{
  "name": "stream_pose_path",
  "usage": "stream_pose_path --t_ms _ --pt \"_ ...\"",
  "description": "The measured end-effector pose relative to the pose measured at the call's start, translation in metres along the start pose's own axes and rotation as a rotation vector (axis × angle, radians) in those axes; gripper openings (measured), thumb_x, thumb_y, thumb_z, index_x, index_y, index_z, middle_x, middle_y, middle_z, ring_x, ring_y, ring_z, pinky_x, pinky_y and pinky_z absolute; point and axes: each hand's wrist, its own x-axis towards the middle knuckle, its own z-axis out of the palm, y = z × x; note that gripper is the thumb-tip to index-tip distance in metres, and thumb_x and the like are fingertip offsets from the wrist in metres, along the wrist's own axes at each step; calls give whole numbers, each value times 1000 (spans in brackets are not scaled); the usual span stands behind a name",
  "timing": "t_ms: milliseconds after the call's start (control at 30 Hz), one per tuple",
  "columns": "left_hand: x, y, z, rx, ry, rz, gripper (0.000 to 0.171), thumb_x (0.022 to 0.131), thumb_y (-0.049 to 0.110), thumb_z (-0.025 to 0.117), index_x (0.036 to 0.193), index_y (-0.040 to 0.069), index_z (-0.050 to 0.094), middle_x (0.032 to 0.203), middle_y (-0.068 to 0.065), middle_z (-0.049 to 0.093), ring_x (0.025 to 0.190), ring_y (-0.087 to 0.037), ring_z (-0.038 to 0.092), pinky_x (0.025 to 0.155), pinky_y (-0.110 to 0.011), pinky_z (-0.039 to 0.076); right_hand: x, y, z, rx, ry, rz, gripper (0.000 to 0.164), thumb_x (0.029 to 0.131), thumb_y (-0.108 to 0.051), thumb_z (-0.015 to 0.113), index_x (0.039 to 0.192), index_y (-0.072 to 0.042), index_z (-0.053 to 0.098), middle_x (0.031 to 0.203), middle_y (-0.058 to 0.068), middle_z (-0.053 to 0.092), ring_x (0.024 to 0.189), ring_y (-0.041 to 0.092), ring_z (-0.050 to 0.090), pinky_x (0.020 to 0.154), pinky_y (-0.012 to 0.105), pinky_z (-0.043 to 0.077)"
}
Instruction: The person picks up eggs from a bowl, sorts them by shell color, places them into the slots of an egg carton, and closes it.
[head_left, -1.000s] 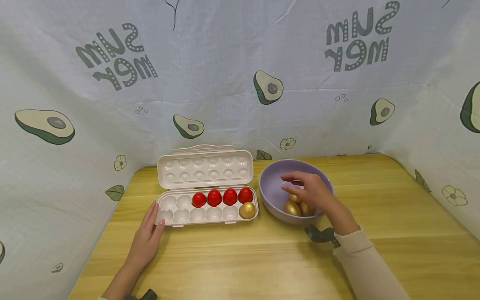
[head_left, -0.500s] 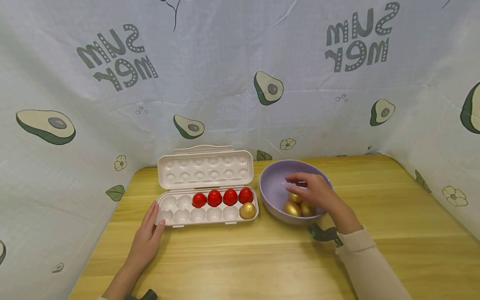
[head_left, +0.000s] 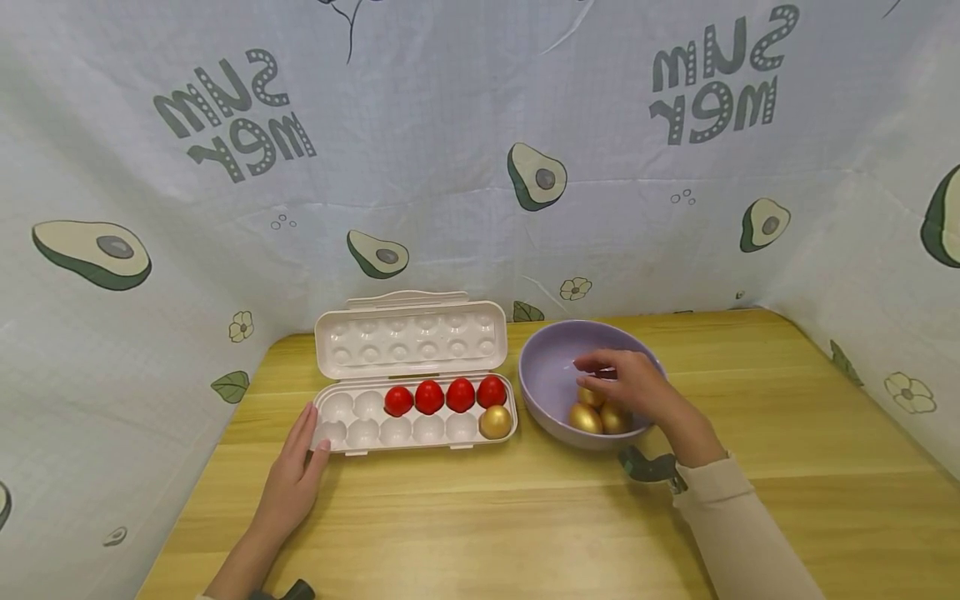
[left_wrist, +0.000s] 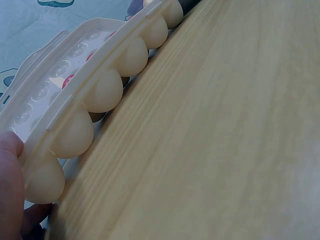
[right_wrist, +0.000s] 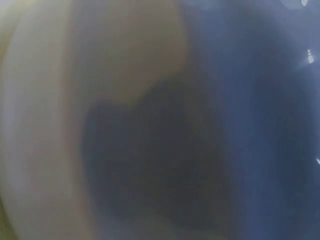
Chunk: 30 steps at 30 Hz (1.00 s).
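Note:
A cream egg carton [head_left: 416,447] lies on the table with its lid folded back. Several red eggs [head_left: 429,397] sit in its back row, and one gold egg [head_left: 495,422] fills the front right cup. My left hand [head_left: 291,483] holds the carton's left end; the left wrist view shows its thumb [left_wrist: 11,144] at the rim and a finger beneath. Right of the carton stands a purple bowl [head_left: 547,375] with gold eggs [head_left: 585,417] in it. Over these eggs my right hand [head_left: 633,385] reaches into the bowl, a gap showing between its thumb and fingers.
The wooden table [head_left: 480,517] extends in front and to the right. A cloth [head_left: 450,183] printed with avocados hangs behind and at both sides. Dark wrist mounts [head_left: 647,467] sit at the wrists. The right wrist view is blurred, with the bowl's wall close.
My right hand has shifted slightly right and down within the bowl, and its thumb and fingers have come a little closer together. My left hand and the carton stay still.

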Motion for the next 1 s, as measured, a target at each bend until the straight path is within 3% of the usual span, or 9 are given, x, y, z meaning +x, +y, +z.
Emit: stream_pose_path --t_ms 333,1000 --pt "0 0 0 -3 -5 -10 56 97 28 40 143 4 19 149 -10 17 135 -27 16 107 -14 9 -1 2 0 -23 -31 -2 27 83 -17 65 108 -5 65 103 6 66 94 20 62 84 40 48" --pt "0 0 0 -5 2 -8 56 96 28 41 143 4 20 149 -9 17 135 -26 17 104 -10 9 -2 3 3 -111 -94 -28 23 79 -21 70 98 -9 68 95 0 67 91 18 60 82 41 47"
